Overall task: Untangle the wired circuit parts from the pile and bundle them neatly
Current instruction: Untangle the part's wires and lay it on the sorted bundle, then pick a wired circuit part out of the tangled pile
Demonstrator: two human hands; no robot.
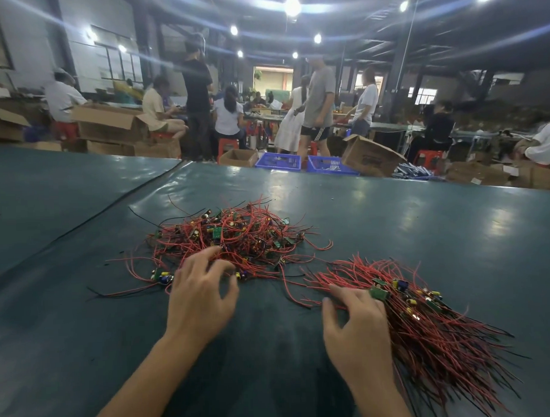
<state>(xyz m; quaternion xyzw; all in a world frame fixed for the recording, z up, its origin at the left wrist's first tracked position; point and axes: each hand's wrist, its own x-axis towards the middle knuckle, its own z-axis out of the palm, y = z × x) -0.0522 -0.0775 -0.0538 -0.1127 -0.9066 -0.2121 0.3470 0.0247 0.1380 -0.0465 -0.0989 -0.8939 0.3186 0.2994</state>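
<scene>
A tangled pile [237,237] of small green circuit boards with red and black wires lies in the middle of the dark green table [408,222]. My left hand [202,292] reaches into its near edge, fingers spread and lightly curled among the wires. To the right lies a straighter bundle [427,321] of the same parts, wires fanned toward the near right. My right hand [355,327] rests on the bundle's left side, fingers bent over the wires beside a green board [379,293]. Whether either hand pinches a wire is hidden.
A seam [111,211] in the table cover runs diagonally at the left. Beyond the far edge stand blue crates [278,161], cardboard boxes [371,158] and red stools, with several people sitting or standing at other tables.
</scene>
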